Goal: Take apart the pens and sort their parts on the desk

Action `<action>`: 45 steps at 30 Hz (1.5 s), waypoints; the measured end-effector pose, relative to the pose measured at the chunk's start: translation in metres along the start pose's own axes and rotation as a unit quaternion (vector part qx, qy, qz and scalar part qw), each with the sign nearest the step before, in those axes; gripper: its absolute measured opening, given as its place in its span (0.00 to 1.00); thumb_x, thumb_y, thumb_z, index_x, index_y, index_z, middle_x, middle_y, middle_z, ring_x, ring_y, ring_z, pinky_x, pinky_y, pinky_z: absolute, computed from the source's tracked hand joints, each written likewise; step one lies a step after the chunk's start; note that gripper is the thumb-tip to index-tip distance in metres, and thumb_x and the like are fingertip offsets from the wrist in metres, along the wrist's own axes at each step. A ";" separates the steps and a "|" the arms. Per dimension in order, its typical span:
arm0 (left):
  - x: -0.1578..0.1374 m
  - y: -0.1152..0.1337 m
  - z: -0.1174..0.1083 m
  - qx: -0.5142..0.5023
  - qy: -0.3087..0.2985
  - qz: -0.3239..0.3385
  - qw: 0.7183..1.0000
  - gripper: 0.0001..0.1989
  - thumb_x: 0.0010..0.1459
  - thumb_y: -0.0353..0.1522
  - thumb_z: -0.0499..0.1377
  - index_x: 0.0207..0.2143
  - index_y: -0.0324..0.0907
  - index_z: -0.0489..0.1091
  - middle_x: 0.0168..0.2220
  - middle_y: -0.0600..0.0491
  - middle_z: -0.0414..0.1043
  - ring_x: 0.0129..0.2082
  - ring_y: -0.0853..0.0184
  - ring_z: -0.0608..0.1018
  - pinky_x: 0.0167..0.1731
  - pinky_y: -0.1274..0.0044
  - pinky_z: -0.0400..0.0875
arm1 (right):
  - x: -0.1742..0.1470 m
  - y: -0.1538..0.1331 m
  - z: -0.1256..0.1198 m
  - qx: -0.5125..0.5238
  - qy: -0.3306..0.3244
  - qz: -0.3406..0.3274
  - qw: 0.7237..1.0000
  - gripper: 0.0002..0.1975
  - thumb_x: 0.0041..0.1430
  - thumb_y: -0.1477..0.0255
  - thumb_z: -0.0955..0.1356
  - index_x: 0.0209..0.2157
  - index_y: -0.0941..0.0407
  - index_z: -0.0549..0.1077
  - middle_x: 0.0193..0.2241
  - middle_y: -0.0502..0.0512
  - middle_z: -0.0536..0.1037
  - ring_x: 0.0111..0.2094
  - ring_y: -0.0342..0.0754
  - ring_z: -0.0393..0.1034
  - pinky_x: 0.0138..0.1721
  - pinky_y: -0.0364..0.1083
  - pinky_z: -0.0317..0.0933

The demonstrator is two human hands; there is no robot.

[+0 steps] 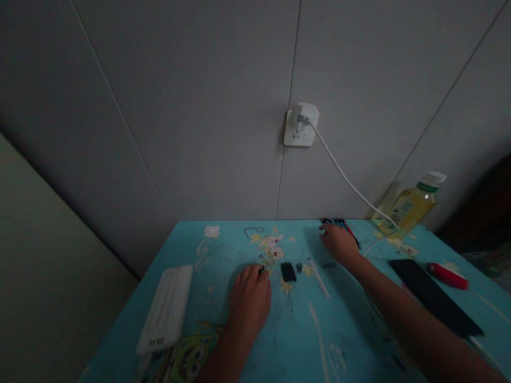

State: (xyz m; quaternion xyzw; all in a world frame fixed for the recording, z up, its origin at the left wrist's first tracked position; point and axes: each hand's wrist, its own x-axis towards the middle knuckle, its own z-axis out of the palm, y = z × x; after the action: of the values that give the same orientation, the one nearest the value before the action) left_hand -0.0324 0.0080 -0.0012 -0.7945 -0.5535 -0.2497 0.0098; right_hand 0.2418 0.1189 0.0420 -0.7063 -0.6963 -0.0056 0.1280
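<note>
My left hand [250,297] rests on the blue table covering with its fingers curled closed. A small black piece [261,270] pokes out at its fingertips; most of it is hidden. To the right of that hand lie several short black sticks [288,272] side by side, small dark bits [299,267] and a slim silver rod [319,278]. My right hand [339,245] reaches to the back of the table, fingers stretched and a little apart. It is beside a row of dark pen-like things [341,225], partly covering them; whether it touches them is unclear.
A white power bank-like block [165,308] lies at left. At right are a black flat slab [432,295], a red-handled object [448,275] and a bottle of yellow liquid [413,205]. A white cable [341,172] runs down from the wall socket [296,137].
</note>
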 end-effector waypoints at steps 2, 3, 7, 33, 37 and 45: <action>0.001 0.000 0.001 -0.003 0.006 -0.001 1.000 0.11 0.62 0.28 0.53 0.45 0.42 0.72 0.47 0.45 0.70 0.49 0.57 0.69 0.49 0.64 0.65 | -0.004 0.030 -0.004 -0.037 -0.004 0.041 0.998 0.15 0.61 0.71 0.65 0.48 0.61 0.75 0.43 0.69 0.78 0.45 0.58 0.74 0.44 0.50 0.63; 0.001 -0.001 0.001 -0.005 0.011 0.001 1.000 0.11 0.62 0.28 0.54 0.45 0.43 0.72 0.46 0.46 0.70 0.49 0.57 0.70 0.49 0.63 0.65 | -0.007 0.041 -0.004 -0.052 -0.007 0.056 0.997 0.15 0.61 0.70 0.65 0.46 0.61 0.76 0.42 0.69 0.78 0.44 0.58 0.74 0.42 0.50 0.64; 0.003 0.000 -0.001 -0.014 0.025 0.007 1.000 0.10 0.62 0.29 0.55 0.44 0.44 0.73 0.46 0.47 0.70 0.48 0.58 0.70 0.49 0.64 0.65 | -0.017 0.061 0.000 -0.093 -0.018 0.083 0.992 0.15 0.64 0.66 0.64 0.45 0.58 0.76 0.41 0.67 0.78 0.42 0.55 0.74 0.40 0.47 0.63; 0.007 0.013 -0.004 -0.310 0.067 -0.014 0.948 0.24 0.64 0.35 0.57 0.61 0.44 0.58 0.47 0.49 0.72 0.40 0.66 0.76 0.42 0.74 0.73 | -0.132 -0.018 0.003 0.316 0.035 -0.156 0.935 0.13 0.70 0.68 0.59 0.47 0.54 0.72 0.41 0.58 0.76 0.43 0.51 0.71 0.47 0.49 0.64; 0.004 0.013 -0.006 -0.274 0.026 0.082 0.958 0.08 0.66 0.33 0.54 0.45 0.43 0.71 0.42 0.50 0.73 0.43 0.65 0.76 0.45 0.74 0.71 | -0.138 -0.021 -0.007 0.385 0.006 -0.161 0.909 0.12 0.70 0.68 0.60 0.44 0.52 0.74 0.39 0.55 0.77 0.42 0.48 0.71 0.46 0.46 0.63; -0.005 0.019 -0.004 -0.175 -0.039 0.199 0.963 0.11 0.65 0.35 0.56 0.48 0.43 0.70 0.41 0.50 0.73 0.42 0.64 0.76 0.45 0.72 0.72 | -0.140 -0.024 -0.012 0.436 0.007 -0.153 0.887 0.11 0.69 0.68 0.62 0.40 0.53 0.76 0.34 0.52 0.77 0.37 0.45 0.72 0.41 0.43 0.63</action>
State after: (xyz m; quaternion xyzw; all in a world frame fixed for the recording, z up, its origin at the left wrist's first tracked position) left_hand -0.0185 -0.0043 0.0050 -0.8871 -0.3316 -0.3045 -0.1016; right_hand 0.2161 -0.0212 0.0317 -0.4638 -0.7274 0.2738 0.4253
